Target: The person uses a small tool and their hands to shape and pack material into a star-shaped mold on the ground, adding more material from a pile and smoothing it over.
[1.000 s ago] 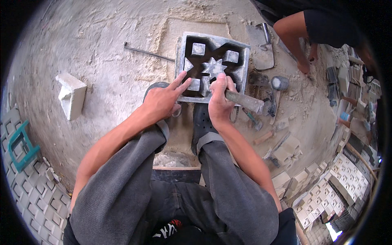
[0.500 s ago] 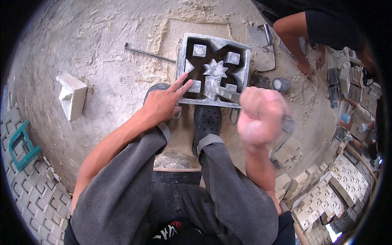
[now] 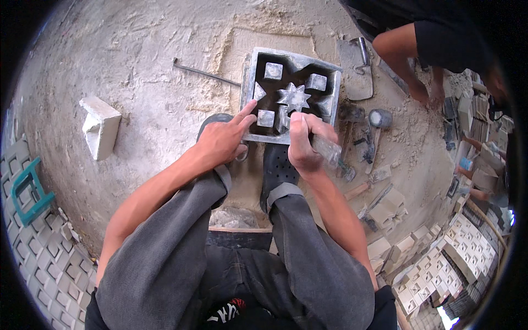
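A square grey metal mould [image 3: 291, 58] with a star shape in its middle and small square blocks around it lies on the sandy ground in front of my feet. My left hand [image 3: 223, 140] rests on the mould's near left corner, index finger stretched onto the rim. My right hand [image 3: 305, 143] is closed around a short grey bar-like tool [image 3: 325, 148], its tip pressed down into the near middle of the mould. My dark shoes [image 3: 279, 170] stand just below the mould.
Another person's arm [image 3: 404, 60] reaches down at the upper right beside a trowel [image 3: 356, 69]. Hammers and tools [image 3: 366, 137] lie right of the mould. A pale block [image 3: 100, 126] sits left, a thin rod [image 3: 206, 72] behind. Patterned blocks [image 3: 440, 264] stack lower right, a teal frame [image 3: 30, 192] far left.
My right hand, raised up toward the camera half a second ago, has come back down onto the near middle of the mould with the tool. My left hand stayed on the corner.
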`<state>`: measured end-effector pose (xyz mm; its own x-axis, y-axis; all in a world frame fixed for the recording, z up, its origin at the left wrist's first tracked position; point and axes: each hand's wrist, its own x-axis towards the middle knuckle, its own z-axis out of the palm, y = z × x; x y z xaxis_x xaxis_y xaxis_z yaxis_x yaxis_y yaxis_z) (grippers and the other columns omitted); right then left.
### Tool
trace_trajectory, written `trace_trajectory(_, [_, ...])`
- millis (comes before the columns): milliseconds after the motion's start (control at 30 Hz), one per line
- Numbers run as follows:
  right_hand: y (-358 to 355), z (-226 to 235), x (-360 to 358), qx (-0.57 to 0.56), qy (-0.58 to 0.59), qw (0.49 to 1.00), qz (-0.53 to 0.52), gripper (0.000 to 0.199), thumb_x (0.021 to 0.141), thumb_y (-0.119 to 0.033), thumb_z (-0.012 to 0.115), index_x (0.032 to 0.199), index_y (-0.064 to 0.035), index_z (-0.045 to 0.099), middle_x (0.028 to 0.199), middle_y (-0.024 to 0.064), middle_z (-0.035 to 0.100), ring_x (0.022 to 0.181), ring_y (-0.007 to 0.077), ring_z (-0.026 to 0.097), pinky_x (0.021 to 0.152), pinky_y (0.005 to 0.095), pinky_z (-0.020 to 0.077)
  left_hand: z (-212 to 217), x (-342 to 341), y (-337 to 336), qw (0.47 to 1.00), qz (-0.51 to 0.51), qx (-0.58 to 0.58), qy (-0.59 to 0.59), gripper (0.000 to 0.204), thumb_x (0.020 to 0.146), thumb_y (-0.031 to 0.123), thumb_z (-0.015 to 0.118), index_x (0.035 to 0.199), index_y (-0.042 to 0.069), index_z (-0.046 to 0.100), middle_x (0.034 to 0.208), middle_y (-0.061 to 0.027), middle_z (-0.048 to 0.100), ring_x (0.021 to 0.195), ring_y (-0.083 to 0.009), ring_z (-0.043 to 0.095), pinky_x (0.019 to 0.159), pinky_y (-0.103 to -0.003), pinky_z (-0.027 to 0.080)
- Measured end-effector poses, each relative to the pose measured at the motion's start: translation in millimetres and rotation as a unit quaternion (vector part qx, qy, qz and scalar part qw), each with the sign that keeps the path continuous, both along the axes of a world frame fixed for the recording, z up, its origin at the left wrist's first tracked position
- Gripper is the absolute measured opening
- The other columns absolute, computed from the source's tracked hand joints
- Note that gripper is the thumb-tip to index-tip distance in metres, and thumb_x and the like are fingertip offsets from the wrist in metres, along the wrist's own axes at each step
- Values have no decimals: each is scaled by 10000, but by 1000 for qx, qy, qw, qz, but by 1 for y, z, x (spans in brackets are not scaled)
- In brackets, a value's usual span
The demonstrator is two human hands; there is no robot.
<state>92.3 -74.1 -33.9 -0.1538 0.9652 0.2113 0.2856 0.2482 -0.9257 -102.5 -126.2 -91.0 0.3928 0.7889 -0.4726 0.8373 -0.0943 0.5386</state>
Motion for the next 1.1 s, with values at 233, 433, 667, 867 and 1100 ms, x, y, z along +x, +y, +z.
trace_trajectory(233, [3,22,11,-90,163,982,-43,362,963,-73,553,627,-67,418,572,-21,403,530,58,351,485,274,261,0,-4,-2,999,28,15,-8,619,845,245,741,1360,78,441,1505,-139,442,890,-379,692,777,-480,555])
trace_trajectory(433, [9,-20,13,-158,133,975,-85,385,978,-70,537,620,-95,399,564,-44,336,493,82,309,475,296,232,-8,-19,-14,973,177,131,-69,521,867,275,733,1314,77,554,1157,-114,696,925,-290,710,804,-411,562])
trace_trajectory(667, [27,79,19,-105,353,929,21,417,1016,-116,448,618,-111,324,505,-31,278,436,89,195,465,317,199,-11,-11,-14,977,161,105,-96,516,856,323,729,1274,76,554,1302,-142,630,1035,-354,667,878,-441,534])
trace_trajectory(867, [42,95,-1,-91,355,928,66,439,1025,-190,417,610,-116,294,491,-27,231,435,103,163,478,320,202,-16,-9,-14,982,128,121,-72,708,844,334,739,1422,61,434,1292,-193,622,1038,-377,663,888,-449,531])
trace_trajectory(1100, [49,16,-26,-70,199,977,-3,405,972,-165,568,611,-33,443,551,-31,382,501,70,331,482,292,271,-18,-13,-21,987,126,82,-59,750,870,344,719,1489,82,385,1359,-208,581,1117,-403,630,935,-467,517])
